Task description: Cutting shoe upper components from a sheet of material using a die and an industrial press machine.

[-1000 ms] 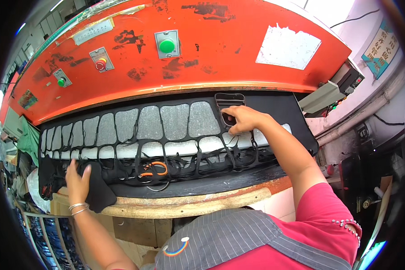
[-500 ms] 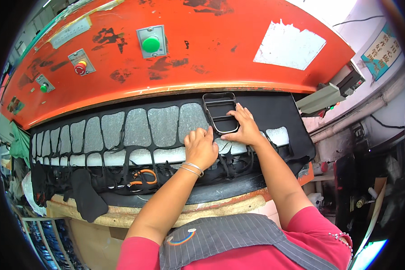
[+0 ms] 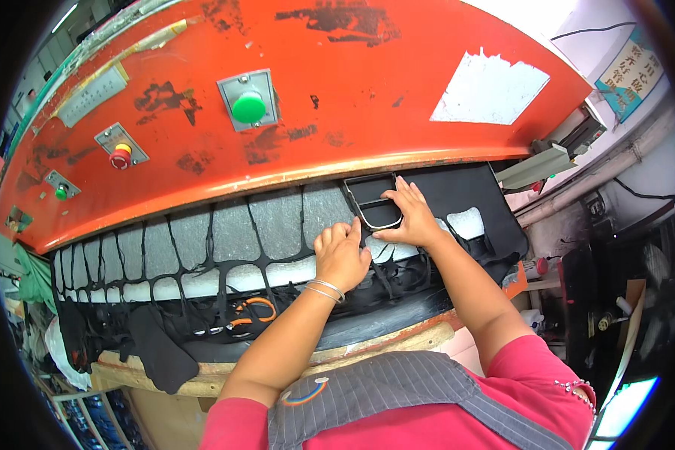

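Note:
A metal-edged cutting die (image 3: 382, 226), a rounded rectangular frame with a crossbar, rests on a black sheet (image 3: 457, 184). My right hand (image 3: 414, 214) grips its right side, the fingers laid along that edge and the thumb at the near corner. My left hand (image 3: 340, 255) is mostly curled, its index fingertip touching the die's near left corner. Left of the die runs a row of cut-out openings in the black sheet, baring a grey surface (image 3: 271, 221) between thin black strips. Nearer to me, smaller openings show a white surface (image 3: 199, 283).
Beyond the sheet stands an orange machine panel (image 3: 367, 90) with a large green button (image 3: 248, 109) and a red button (image 3: 121, 156). Orange-handled cutters (image 3: 259, 306) lie among black scraps. A loose black piece (image 3: 161, 352) hangs over the wooden front edge (image 3: 352, 351).
My view has shifted, and the orange panel now covers more of the sheet's far side. The die is turned slightly, with both hands still at it.

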{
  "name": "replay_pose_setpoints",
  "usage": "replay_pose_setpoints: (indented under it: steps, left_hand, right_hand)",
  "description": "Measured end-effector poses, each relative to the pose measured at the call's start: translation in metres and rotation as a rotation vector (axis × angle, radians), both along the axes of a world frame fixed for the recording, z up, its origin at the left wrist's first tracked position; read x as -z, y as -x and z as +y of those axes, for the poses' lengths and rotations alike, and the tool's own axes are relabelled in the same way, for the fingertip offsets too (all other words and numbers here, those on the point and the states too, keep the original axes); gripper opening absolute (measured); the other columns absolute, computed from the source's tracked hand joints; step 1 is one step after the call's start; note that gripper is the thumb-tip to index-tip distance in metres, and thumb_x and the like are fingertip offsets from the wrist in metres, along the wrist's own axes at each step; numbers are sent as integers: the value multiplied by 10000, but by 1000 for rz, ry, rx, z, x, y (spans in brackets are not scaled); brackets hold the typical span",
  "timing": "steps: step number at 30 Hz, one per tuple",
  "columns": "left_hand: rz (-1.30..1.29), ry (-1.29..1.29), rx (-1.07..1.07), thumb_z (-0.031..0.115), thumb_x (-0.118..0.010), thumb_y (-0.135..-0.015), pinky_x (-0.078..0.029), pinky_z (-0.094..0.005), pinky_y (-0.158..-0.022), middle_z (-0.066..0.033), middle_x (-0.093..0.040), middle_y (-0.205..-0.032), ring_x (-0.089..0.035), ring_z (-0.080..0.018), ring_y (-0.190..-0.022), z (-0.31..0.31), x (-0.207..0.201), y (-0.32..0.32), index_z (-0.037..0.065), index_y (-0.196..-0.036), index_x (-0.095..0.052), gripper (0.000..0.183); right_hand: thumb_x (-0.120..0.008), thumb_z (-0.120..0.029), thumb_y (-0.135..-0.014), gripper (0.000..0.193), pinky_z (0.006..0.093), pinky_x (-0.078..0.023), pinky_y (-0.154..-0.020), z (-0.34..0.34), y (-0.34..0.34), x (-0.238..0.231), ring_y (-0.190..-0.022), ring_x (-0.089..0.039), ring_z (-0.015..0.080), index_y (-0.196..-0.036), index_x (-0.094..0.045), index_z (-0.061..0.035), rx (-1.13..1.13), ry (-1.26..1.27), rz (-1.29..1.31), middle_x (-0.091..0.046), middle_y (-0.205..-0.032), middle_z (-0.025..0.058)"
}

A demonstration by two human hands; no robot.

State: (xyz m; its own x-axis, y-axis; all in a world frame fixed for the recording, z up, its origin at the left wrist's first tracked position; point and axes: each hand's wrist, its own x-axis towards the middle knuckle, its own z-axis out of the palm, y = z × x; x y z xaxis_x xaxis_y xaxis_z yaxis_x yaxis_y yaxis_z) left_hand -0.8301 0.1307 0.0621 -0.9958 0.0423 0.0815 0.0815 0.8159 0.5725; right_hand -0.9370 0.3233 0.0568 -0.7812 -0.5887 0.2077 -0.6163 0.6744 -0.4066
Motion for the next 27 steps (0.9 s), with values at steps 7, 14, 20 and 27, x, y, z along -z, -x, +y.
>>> replay_pose_setpoints:
  steps: [7,14,20,27]
  left_hand:
    - [174,-380,-670,150,-659,-835,-342,-373,-1053,-193,-359,-1421,-448,-286,-1236,-212,-30,-1,-28,-1406,-340,678]
    - [828,-58,-1108,202,-541,-912,-144,-373,-1152,-203,-174,-1539,-175,-284,-1432,-426,-86,-20,-35,-1463,-189,696]
    - [672,12,-759,106,-465,-903,-115,-352,-1153,-186,-214,-1533,-180,-275,-1430,-467,-94,-37,-15,-1465,-219,626]
    - [113,-85,-432,182,-595,-891,-491,-370,-845,-173,-670,-1067,-634,-299,-972,-260,-86,-77,-19,-1058,-668,271]
  right_hand:
    - [-800,-431,-669,761,443,-403,-943,-32,-12,-75,-1079,-552,332,-1253,-503,-44,182,202,-11,-591,-1143,157]
    - [-762,-327,-758,445,345,-518,-609,-176,2,-162,-688,-635,253,-1042,-548,-59,-13,684,161,-616,-779,89]
    - [-716,-282,-817,334,363,-495,-557,-202,13,-150,-653,-635,289,-988,-514,-79,127,740,58,-613,-725,104]
    - [-690,-404,-767,456,450,-492,-743,-139,-59,-72,-897,-604,357,-1012,-548,-46,-256,156,-315,-598,-939,160]
